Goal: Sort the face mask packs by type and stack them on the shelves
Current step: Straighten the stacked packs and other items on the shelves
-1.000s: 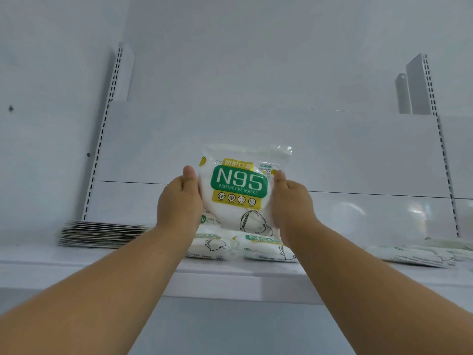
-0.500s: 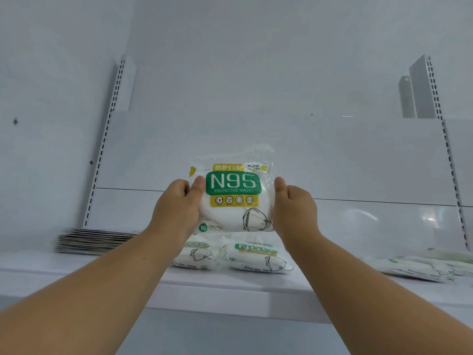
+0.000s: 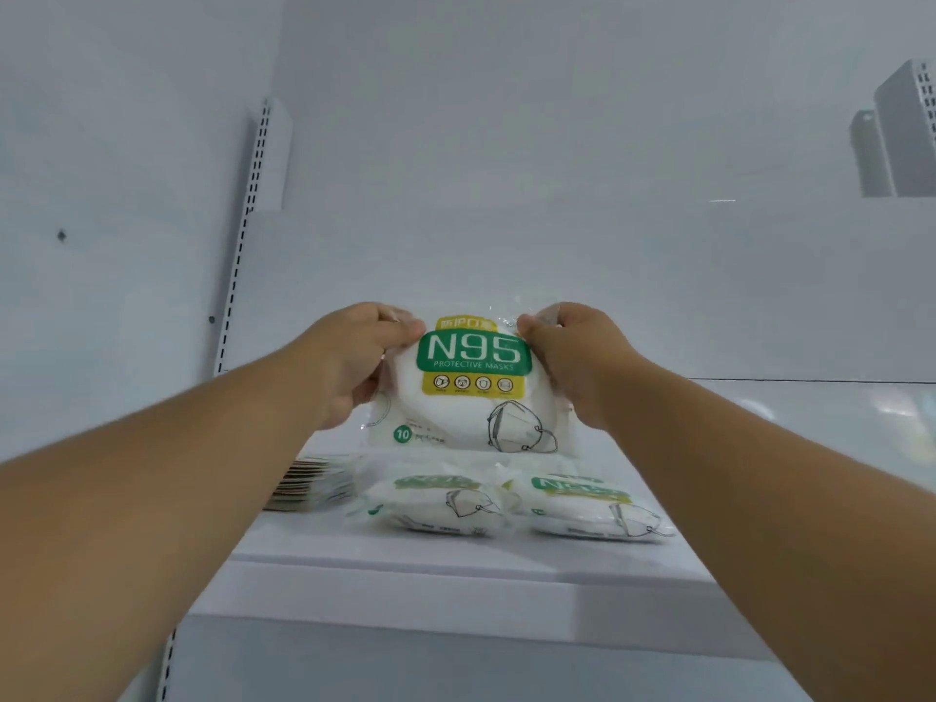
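Upright, N95 pack (image 3: 473,392) pinched by both hands above shelf (image 3: 456,559).

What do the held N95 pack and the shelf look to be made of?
N95 pack: looks like thin clear plastic film, glossy; it crinkles and glints at the top edge where the left hand and right hand pinch it, with white masks showing through. Shelf: smooth, matte white, probably painted metal, judging by the slotted uprights, though the look leaves that open.
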Demonstrator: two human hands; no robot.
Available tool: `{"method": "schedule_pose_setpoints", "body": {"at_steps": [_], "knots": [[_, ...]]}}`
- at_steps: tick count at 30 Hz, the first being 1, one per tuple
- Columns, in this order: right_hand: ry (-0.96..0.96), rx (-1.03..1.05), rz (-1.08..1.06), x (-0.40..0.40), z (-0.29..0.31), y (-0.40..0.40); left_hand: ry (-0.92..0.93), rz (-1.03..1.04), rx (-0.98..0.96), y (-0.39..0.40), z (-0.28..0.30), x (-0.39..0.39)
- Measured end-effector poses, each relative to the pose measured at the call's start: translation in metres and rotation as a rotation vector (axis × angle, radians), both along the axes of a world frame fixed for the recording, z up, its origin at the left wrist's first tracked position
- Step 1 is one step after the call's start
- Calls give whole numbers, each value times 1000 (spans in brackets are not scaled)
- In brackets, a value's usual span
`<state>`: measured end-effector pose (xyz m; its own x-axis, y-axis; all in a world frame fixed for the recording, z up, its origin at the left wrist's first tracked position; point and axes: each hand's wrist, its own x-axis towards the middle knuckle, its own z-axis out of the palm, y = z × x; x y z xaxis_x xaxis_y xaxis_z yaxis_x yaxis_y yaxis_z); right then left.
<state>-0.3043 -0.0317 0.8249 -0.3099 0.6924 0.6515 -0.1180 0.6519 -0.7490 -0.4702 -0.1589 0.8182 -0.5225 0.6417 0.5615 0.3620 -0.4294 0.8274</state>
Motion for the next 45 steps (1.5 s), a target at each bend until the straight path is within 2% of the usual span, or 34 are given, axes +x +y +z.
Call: {"method": "schedule_pose_setpoints", "body": {"at_steps": [3, 8, 13, 20, 24, 28, 30, 32, 33, 35, 37, 38, 41, 45], "knots": [[-95, -49, -59, -26, 12, 17, 37, 54, -82, 18, 11, -28], [-336, -226, 12, -56, 16, 40, 91, 60, -232, 61, 22, -66], [-482, -234, -43, -77, 16, 60, 261, 83, -401, 102, 21, -97], [-671, -117, -256, -114, 2, 99, 396, 146, -597, 139, 8, -121], [-762, -41, -333, -126, -16, 115, 577, 265, -665, 157, -6, -122], [-958, 55, -411, -127, -26, 116, 623, 321, -753, 163, -20, -120], [-1049, 242, -511, -127, -26, 115, 806, 451, -782, 165, -22, -125], [-1009, 411, -545, -127, -22, 113, 1015, 552, -673, 163, -16, -126], [-970, 434, -494, -126, -21, 111, 1057, 534, -604, 160, -11, -125], [-932, 411, -359, -125, -21, 105, 1038, 360, -560, 155, -4, -121], [-1010, 414, -303, -126, -24, 103, 997, 160, -658, 151, -5, -116], [-1066, 415, -303, -127, -27, 104, 1020, 124, -720, 150, -9, -114], [-1182, 418, -306, -128, -34, 108, 1125, 150, -764, 156, -20, -116], [-1206, 375, -287, -125, -32, 108, 1177, 169, -763, 157, -23, -116]]}}
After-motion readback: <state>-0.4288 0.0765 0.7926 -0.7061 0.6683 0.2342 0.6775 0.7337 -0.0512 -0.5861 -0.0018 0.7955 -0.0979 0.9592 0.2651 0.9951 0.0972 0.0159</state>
